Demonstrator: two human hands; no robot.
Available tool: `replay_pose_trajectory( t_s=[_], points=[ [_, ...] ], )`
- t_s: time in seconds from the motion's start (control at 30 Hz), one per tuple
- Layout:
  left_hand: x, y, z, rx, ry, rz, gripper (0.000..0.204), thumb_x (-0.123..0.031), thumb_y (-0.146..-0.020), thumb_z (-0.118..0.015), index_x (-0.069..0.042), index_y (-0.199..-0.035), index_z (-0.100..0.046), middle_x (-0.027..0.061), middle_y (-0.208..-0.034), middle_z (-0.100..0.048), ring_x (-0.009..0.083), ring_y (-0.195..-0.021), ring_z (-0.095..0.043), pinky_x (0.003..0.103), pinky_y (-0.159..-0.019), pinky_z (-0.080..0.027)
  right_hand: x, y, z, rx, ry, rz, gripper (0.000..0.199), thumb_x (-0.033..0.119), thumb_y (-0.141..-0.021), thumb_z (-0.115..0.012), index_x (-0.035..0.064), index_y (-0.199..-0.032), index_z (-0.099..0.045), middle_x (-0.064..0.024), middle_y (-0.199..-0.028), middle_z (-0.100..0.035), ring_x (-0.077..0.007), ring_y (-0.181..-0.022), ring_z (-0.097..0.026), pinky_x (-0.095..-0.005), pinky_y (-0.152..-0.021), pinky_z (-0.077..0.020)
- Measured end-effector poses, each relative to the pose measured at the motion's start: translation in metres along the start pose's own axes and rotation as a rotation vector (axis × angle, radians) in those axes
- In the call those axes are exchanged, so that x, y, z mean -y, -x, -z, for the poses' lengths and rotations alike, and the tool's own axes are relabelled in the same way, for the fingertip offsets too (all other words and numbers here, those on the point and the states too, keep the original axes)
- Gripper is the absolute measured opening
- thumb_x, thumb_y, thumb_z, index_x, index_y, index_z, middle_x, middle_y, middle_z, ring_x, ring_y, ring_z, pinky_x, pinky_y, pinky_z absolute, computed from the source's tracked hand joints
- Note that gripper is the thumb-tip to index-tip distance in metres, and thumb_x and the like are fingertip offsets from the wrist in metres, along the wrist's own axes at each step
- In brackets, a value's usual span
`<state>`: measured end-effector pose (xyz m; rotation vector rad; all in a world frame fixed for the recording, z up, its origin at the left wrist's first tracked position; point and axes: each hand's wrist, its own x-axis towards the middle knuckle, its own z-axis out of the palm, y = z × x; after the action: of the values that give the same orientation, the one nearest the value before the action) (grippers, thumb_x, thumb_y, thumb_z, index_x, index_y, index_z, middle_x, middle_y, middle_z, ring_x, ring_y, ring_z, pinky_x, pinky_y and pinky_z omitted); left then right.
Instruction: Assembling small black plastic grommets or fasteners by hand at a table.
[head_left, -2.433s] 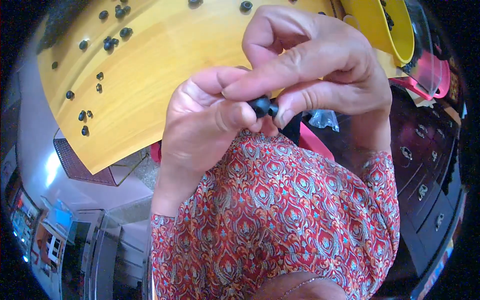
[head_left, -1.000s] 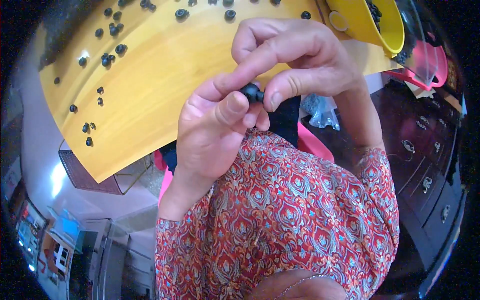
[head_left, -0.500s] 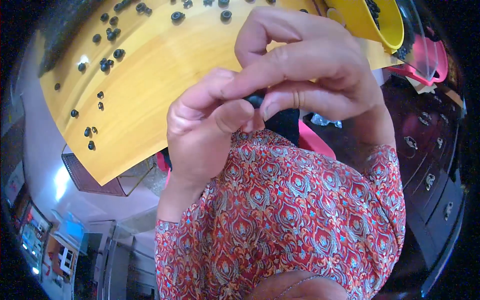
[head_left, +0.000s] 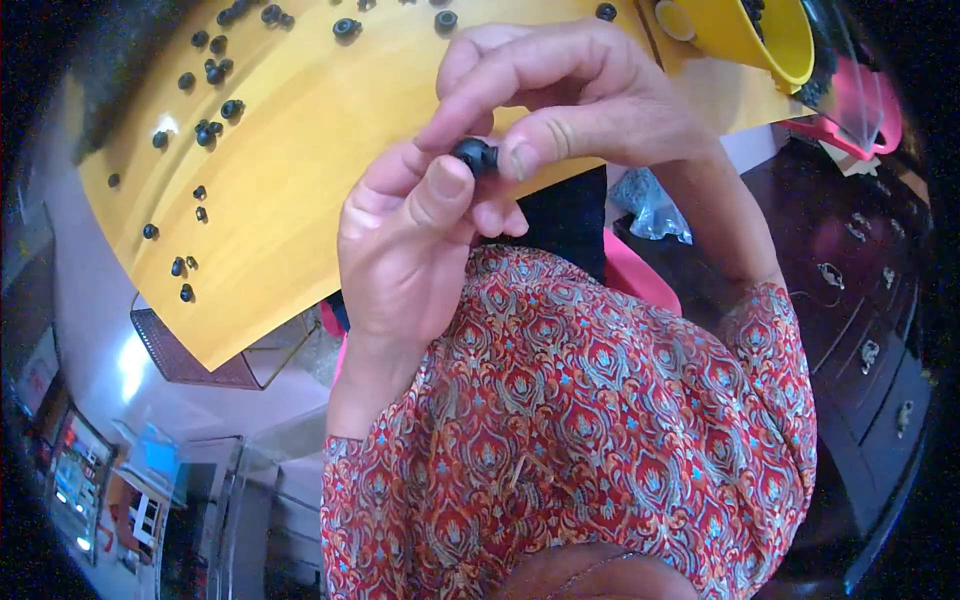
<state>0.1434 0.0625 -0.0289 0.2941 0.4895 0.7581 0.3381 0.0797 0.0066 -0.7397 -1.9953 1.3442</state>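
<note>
Small black part [head_left: 474,155] half hidden, pinched between left hand [head_left: 415,250] and right hand [head_left: 580,100], shape unclear

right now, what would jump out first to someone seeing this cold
Both hands meet at the middle, held up in front of the yellow wooden tabletop: the left hand and right hand pinch one small black round part between thumbs and fingertips. Many similar small black parts lie scattered over the tabletop's upper left, and a yellow bowl sits at the top right.
</note>
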Motion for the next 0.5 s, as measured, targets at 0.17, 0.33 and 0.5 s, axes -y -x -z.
replay_pose_trajectory(
  t_s=[0.17, 0.33, 0.5],
  points=[
    [0.002, 0.006, 0.001, 0.010, -0.005, -0.032, 0.028, -0.018, -0.088, -0.062, 0.003, -0.105, -0.059, 0.0106, -0.087, -0.063, 0.0158, -0.070, -0.058, 0.033, -0.069, -0.051, 0.002, 0.000, -0.006, -0.289, -0.545, -0.091, 0.028, 0.000, -0.078, -0.066, -0.0049, -0.106, -0.063, -0.0106, -0.087, -0.058, -0.0194, -0.079, -0.058, -0.0303, -0.067, -0.0466],
    [0.002, 0.004, -0.001, 0.007, -0.011, -0.020, 0.023, -0.016, -0.088, -0.061, 0.001, -0.104, -0.061, 0.0097, -0.088, -0.063, 0.0149, -0.071, -0.058, 0.034, -0.070, -0.052, -0.015, 0.008, -0.015, -0.354, -0.312, -0.040, 0.030, 0.006, -0.076, -0.068, -0.0056, -0.103, -0.063, -0.0115, -0.089, -0.059, -0.0195, -0.079, -0.057, -0.0304, -0.072, -0.0454],
    [0.003, 0.007, -0.008, -0.100, -0.072, -0.074, 0.023, -0.016, -0.088, -0.061, 0.000, -0.105, -0.061, 0.0089, -0.087, -0.063, 0.0143, -0.071, -0.058, 0.033, -0.070, -0.052, -0.008, 0.014, -0.019, -0.450, -0.012, -0.028, 0.026, 0.001, -0.074, -0.069, -0.0045, -0.099, -0.064, -0.0110, -0.088, -0.061, -0.0198, -0.081, -0.059, -0.0304, -0.073, -0.0467]
  ],
)
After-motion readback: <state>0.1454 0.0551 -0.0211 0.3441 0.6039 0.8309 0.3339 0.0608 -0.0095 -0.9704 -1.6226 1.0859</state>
